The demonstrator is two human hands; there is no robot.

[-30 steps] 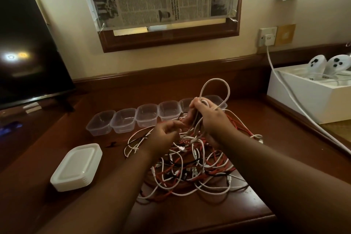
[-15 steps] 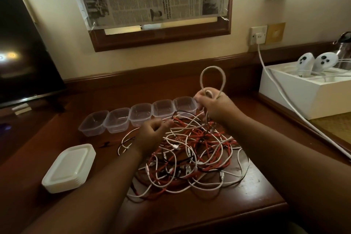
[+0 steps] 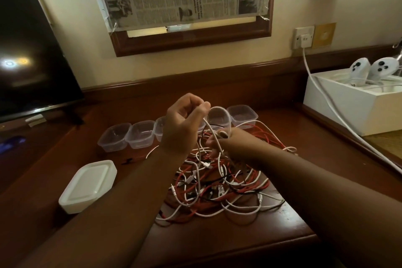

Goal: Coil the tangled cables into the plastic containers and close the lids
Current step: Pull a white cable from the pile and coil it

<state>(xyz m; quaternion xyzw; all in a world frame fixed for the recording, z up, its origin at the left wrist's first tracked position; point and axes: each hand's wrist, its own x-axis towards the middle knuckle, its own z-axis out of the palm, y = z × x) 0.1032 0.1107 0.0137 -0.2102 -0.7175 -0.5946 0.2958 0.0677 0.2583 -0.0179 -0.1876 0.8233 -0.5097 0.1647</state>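
Coiling is in hand on one thin white charging cable [image 3: 218, 113], which is held between both hands above the heap of tangled white, red and black cables [image 3: 217, 180] on the dark wooden tabletop [image 3: 293, 224]

Left hand [image 3: 181, 125]: raised, fingers [image 3: 201, 107] curled, cable pinched at their tips. Right hand [image 3: 226, 143]: lower and nearer the heap, fingers closed around the same cable

Between the two grips a short arch of cable is seen, running from upper left down to the right; below the right hand the cable drops into the tangle, and its free length cannot be traced there

The row of clear plastic containers [image 3: 141, 135] lies just behind the hands, lidless, nothing visible inside; the right-end one [image 3: 242, 115] is nearest the right hand. The stack of white plastic lids [image 3: 88, 185] lies to the left, apart from the heap

Judgement: the next loop is to be laid from the left hand toward the right
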